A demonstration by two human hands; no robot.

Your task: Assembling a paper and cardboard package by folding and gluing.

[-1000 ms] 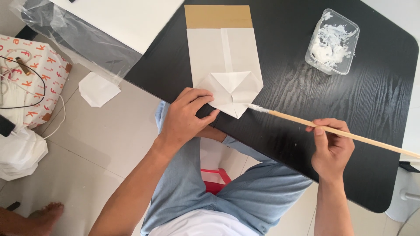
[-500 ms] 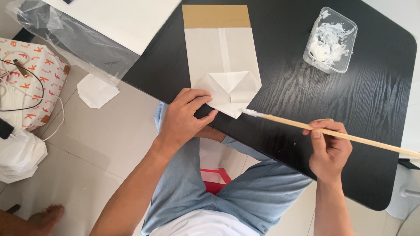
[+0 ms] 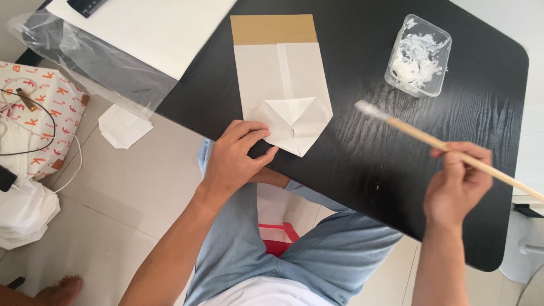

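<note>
On the black wood-grain table, near its edge closest to the person, the left hand lies palm-down with its fingers loosely together, their tips pressing the lower-left fold of a flat white paper bag with a brown kraft strip at its top end. The thumb points toward 3 o'clock and touches the folded, diamond-shaped bottom flap of that bag; nothing is gripped, the hand only holds the paper down. The bag lies lengthwise from 12 to 6 o'clock, its pointed flap nearest the person.

At 3 o'clock from the left hand, well apart from it, the right hand is curled closed around a long thin wooden stick, pinching it between thumb and bent fingers near the middle of its length. The stick slants from 4 o'clock up to 10 o'clock, and its white, paste-coated tip hangs above the tabletop, between the bag and a clear rectangular plastic tub smeared with white paste, touching neither. That tub stands at 1 o'clock from the bag.

At 10 o'clock a white sheet rests on crinkled clear plastic film. On the tiled floor at 9 o'clock are an orange-patterned white bag and a folded white paper piece.
</note>
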